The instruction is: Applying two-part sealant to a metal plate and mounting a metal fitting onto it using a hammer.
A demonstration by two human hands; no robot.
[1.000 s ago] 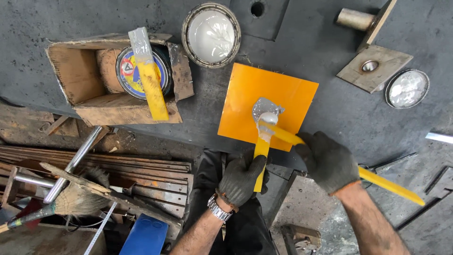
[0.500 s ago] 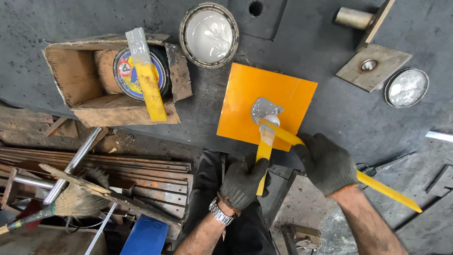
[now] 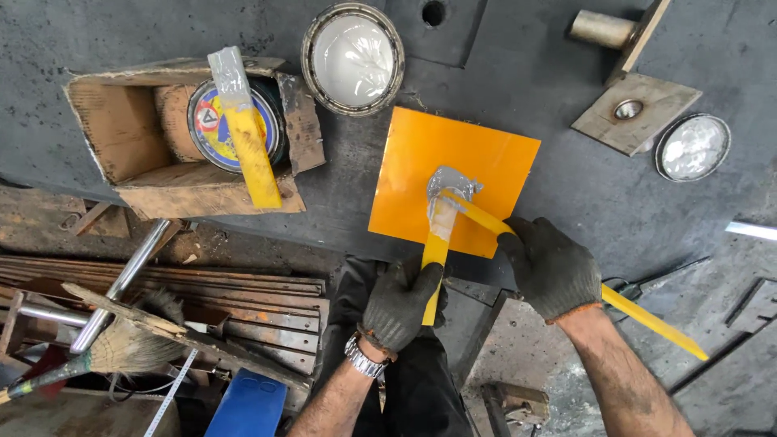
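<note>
Dark steel bench [image 3: 566, 210], with the orange square plate [image 3: 477, 162] lying near its front edge, between the cardboard box [image 3: 121, 137] and the small tin lid [image 3: 693, 147]. Looks like the mixing step: both gloved hands clenched on yellow strips, left hand [image 3: 401, 303] on the short yellow strip [image 3: 435, 259], right hand [image 3: 550, 267] on the long yellow strip [image 3: 647, 320], working the grey putty blob [image 3: 450, 184] mid-plate. Next I'd say scrape and fold it evenly.

Both gloved hands are fisted closed, the left hand [image 3: 401, 303] low and just left of the right hand [image 3: 552, 267], forearms bare.
</note>
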